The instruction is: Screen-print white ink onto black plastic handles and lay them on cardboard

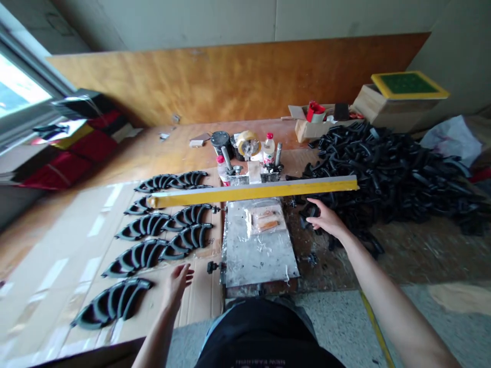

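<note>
My right hand (326,219) reaches to the near left edge of a heap of black curved plastic pieces (356,158). Its thumb and fingers are apart, close to a loose black piece (308,212); whether they touch it I cannot tell. Over the cardboard, my left hand (179,280) hovers empty with its fingers loosely bent and apart. Beside it lie rows of matching black curved pieces (134,255). Between the hands is a flat metal plate (261,260) carrying a small clear-taped block (266,221). A long yellow-edged frame (253,192) spans above the plate, seen edge-on.
Behind the frame stand a red-capped bottle (269,148), a tape roll (247,143) and a dark round can (220,140). Black knobs (212,267) stick out beside the plate. An open carton (307,130) and a green-topped yellow frame (409,85) are at the back right.
</note>
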### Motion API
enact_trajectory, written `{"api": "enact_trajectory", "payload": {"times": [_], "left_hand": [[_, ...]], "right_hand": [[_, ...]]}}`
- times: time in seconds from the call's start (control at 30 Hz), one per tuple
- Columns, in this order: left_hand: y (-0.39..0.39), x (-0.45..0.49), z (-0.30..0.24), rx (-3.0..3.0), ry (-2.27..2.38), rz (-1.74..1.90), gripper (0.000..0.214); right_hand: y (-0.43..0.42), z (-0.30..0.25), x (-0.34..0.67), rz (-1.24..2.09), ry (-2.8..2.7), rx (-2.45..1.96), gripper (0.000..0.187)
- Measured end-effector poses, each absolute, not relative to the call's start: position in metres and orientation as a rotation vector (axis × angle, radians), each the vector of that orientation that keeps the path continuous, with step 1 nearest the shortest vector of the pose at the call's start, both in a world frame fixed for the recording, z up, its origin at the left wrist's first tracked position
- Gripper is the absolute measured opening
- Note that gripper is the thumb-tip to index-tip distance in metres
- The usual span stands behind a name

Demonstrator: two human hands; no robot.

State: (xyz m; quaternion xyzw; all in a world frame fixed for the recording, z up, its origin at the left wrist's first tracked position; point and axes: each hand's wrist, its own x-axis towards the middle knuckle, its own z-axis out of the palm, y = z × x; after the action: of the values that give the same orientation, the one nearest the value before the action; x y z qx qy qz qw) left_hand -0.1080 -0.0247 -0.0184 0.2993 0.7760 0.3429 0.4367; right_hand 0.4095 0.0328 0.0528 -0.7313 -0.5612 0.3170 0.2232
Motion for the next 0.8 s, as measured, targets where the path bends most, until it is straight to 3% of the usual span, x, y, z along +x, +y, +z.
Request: {"api": "enact_trajectory", "payload": {"times": [0.13,0.2,0.5,0.73,0.8], "left_hand": [[-0.014,-0.084,-0.005,0.843,1.878,0.956,0.058],[-0.004,-0.067,0.003,0.883,1.82,1.007,0.056],[0.035,-0.008,0.072,0.994,1.614,1.228,0.046],[0.075,0.031,0.165,1.079,1.285,1.612,0.04],[0.075,0.038,0.173,1.084,1.257,1.596,0.046]], "right_hand": [[0.052,0.044,0.354,0.807,-1.831,-1.473,0.029],[0.062,0.031,0.324,0.649,-2.031,-1.348,0.021],[0.06,0.025,0.288,0.199,-2.447,-1.388,0.029],[0.074,0.026,0.256,0.241,-2.519,-1.23,0.058],[0.076,0.026,0.259,0.32,-2.435,-1.318,0.056]]}}
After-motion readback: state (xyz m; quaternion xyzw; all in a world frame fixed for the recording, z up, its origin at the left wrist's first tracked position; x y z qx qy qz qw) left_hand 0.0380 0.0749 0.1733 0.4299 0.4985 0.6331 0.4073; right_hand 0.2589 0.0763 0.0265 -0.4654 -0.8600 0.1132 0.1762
